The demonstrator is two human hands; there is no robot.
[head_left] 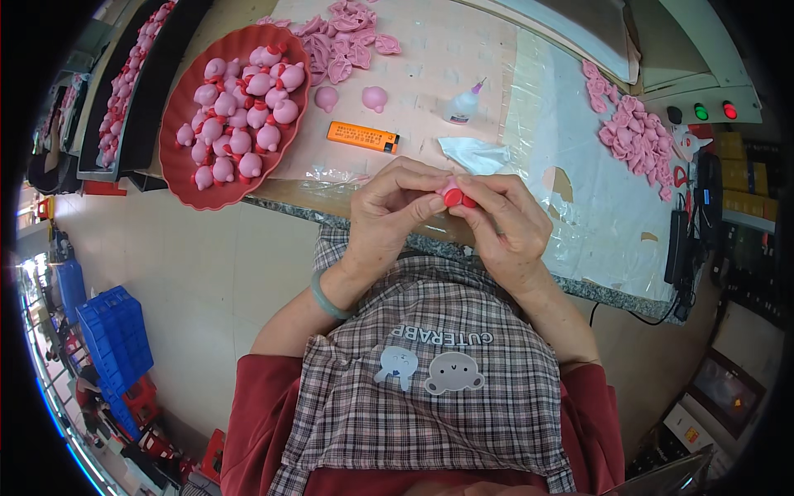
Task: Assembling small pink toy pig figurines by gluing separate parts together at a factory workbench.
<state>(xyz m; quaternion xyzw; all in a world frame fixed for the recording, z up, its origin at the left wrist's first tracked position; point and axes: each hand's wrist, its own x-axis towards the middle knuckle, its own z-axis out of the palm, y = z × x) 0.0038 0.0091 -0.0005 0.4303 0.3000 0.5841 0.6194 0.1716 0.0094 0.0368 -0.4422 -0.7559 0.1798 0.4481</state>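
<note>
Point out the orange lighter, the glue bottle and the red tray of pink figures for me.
orange lighter [361, 136], head view, middle of its body.
glue bottle [463, 105], head view, on its clear body below the nozzle.
red tray [178, 174], head view, bare lower-left rim.

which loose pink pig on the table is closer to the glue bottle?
The right pig; the other pig lies nearer the red tray, farther from the bottle.
</note>
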